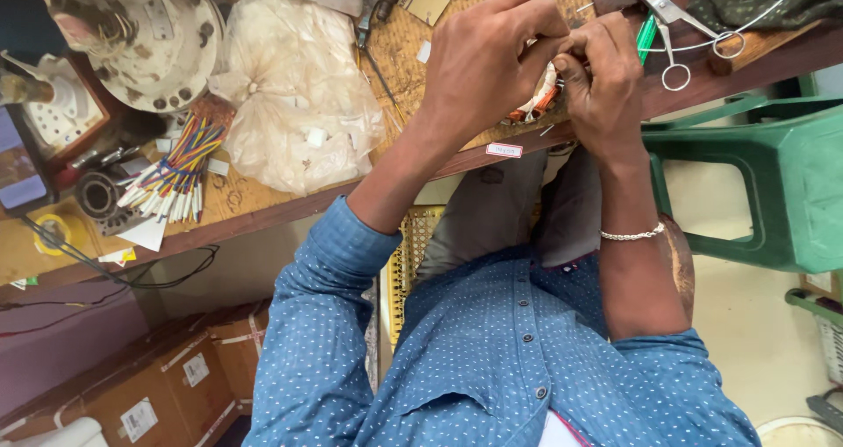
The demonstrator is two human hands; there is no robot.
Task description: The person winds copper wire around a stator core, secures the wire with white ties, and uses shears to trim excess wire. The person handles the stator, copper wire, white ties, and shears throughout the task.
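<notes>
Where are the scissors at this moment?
In the head view, the scissors lie at the top right on the wooden table, just beside the right hand.

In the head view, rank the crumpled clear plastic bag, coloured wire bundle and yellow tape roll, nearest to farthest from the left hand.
From the left hand, pinching a small orange-and-white part:
1. Crumpled clear plastic bag, just left.
2. Coloured wire bundle, further left.
3. Yellow tape roll, far left.
</notes>
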